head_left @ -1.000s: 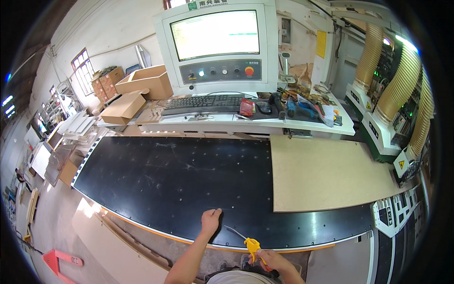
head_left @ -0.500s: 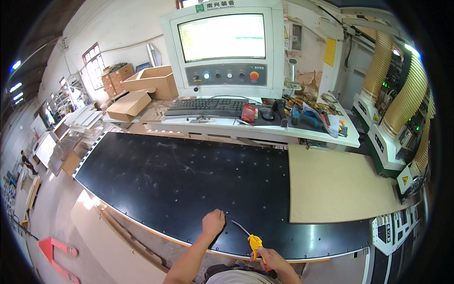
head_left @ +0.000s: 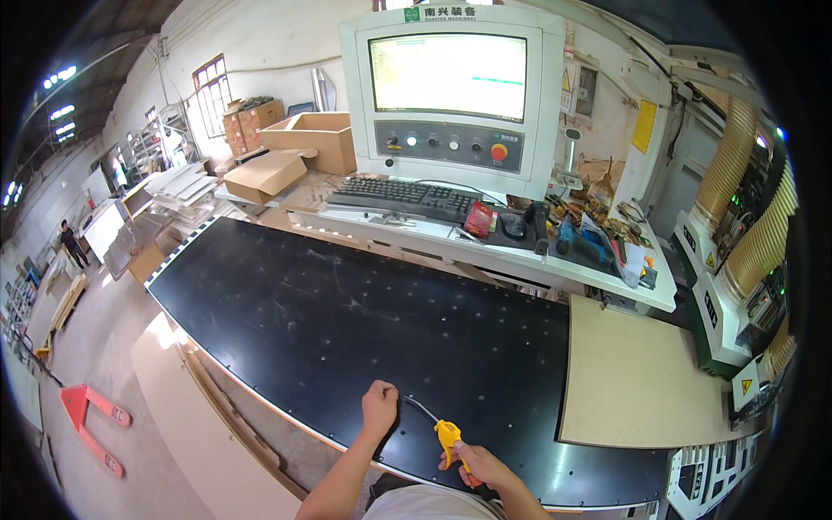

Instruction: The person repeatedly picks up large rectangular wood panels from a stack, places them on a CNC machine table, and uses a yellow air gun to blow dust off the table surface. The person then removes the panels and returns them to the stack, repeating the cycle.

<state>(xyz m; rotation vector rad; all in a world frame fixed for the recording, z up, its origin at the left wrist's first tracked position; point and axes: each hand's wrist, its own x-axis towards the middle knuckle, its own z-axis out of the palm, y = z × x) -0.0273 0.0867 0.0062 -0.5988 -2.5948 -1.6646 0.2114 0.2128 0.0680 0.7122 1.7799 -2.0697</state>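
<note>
My left hand (head_left: 380,406) rests as a closed fist on the near edge of a large black machine table (head_left: 347,321) dotted with small holes. My right hand (head_left: 475,460) grips a yellow air blow gun (head_left: 448,433) whose thin metal nozzle points left toward the left fist, low over the black surface. A bare brown particle board (head_left: 637,373) lies flat at the table's right end, away from both hands.
Behind the table stands a control console with a lit monitor (head_left: 448,76), a keyboard (head_left: 403,198) and a shelf cluttered with tools (head_left: 589,238). Cardboard boxes (head_left: 299,147) sit at the back left. A red pallet jack (head_left: 91,416) and a distant person (head_left: 71,243) are on the floor to the left.
The view has shifted left and closer to the table. Both hands stay at the near edge, with the blow gun still in my right hand.
</note>
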